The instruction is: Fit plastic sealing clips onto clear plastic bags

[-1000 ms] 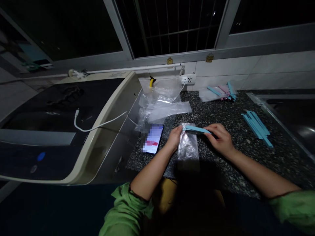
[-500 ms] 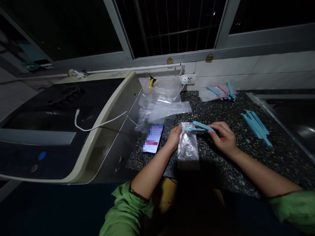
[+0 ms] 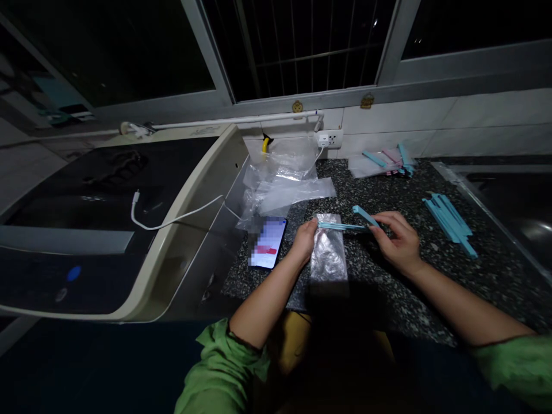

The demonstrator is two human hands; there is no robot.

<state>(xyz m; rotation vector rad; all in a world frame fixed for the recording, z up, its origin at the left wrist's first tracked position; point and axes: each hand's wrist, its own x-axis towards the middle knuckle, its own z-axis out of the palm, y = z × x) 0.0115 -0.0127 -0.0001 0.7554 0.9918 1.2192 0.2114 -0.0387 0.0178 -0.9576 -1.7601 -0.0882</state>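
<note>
My left hand (image 3: 305, 240) is closed, pinching the left end of some thin light-blue plastic bag clips (image 3: 342, 226) held level above the counter. Between the thumb and fingers of my right hand (image 3: 397, 240) is a single light-blue bag clip (image 3: 364, 215), tilted, its far end up and to the left. This clip is apart from the ones in my left hand along most of its length. Beneath the clips lies a clear plastic bag (image 3: 328, 259), flat and wrinkled. More blue clips (image 3: 449, 221) rest in a loose pile right of my right hand.
A lit phone (image 3: 268, 244) lies left of my left hand. Behind it are crumpled clear bags (image 3: 284, 187) and a charger (image 3: 323, 141) in the wall socket. Another bag with blue and pink clips (image 3: 366, 164) lies by the wall. A washing machine (image 3: 190, 230) stands left, a sink (image 3: 517, 213) right.
My right hand has moved slightly right with its single clip, drawing it away from the clips in my left hand. The left hand has barely shifted.
</note>
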